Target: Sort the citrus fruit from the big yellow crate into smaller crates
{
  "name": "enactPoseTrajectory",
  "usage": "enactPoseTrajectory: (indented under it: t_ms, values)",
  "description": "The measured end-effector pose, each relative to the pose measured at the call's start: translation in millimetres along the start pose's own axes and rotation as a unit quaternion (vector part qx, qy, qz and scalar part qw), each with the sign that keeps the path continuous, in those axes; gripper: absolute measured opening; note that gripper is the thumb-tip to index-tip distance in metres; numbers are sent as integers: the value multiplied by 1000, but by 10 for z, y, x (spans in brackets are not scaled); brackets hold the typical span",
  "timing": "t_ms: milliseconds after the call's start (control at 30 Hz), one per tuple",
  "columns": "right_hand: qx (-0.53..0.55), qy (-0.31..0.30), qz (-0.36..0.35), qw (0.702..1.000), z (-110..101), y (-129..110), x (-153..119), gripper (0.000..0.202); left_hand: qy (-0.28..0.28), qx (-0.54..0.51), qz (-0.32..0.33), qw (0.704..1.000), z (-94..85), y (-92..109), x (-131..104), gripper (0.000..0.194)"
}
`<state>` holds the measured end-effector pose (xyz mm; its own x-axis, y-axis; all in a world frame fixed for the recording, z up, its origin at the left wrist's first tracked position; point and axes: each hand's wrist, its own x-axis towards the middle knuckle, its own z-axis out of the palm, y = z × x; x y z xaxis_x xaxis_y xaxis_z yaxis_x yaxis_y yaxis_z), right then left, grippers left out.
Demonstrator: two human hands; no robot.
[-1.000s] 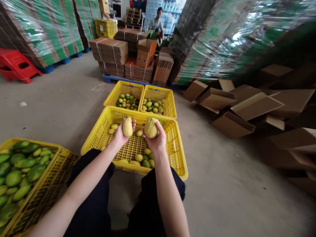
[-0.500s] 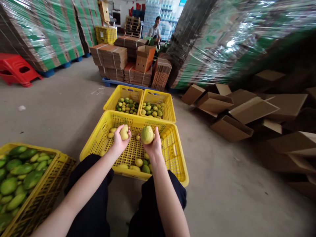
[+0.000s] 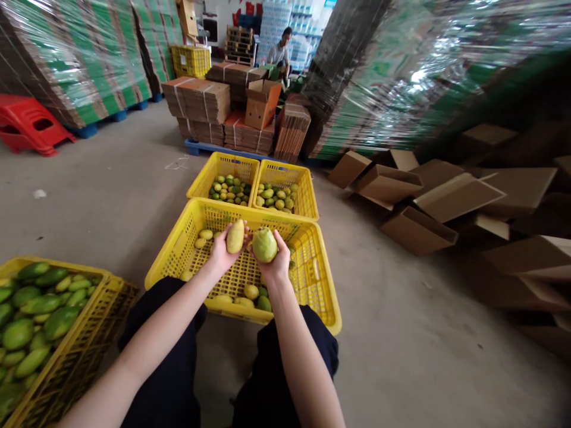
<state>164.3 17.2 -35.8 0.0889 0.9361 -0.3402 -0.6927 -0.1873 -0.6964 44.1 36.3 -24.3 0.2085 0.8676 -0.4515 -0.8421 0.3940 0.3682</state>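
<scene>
Above the large yellow crate, my left hand is closed around an oblong yellow papaya, its narrow end pointing up. Close beside it, my right hand grips a rounder green-yellow papaya with slight ridges. The two fruits are near each other, with a small gap between. Inside the crate below, a few yellow papayas lie at the far left, and more yellow and green ones sit by the near side. My right hand and forearm hide part of the crate's contents.
Two smaller yellow crates of fruit stand just beyond. At my left is a crate piled with green papayas. Open cardboard boxes lie heaped on the right. Flattened cartons fill a blue pallet ahead, with a person behind it.
The papaya in my left hand has turned more upright and moved right, closer to the other. My right hand has tilted its papaya and shifted slightly left. Both fruits stay held.
</scene>
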Motion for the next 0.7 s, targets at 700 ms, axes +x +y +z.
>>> enactPoseTrajectory:
  t_ms: [700]
  values:
    - [31,44,49,997,-39,-7,10,19,-17,43,6,999,-36,55,17,25]
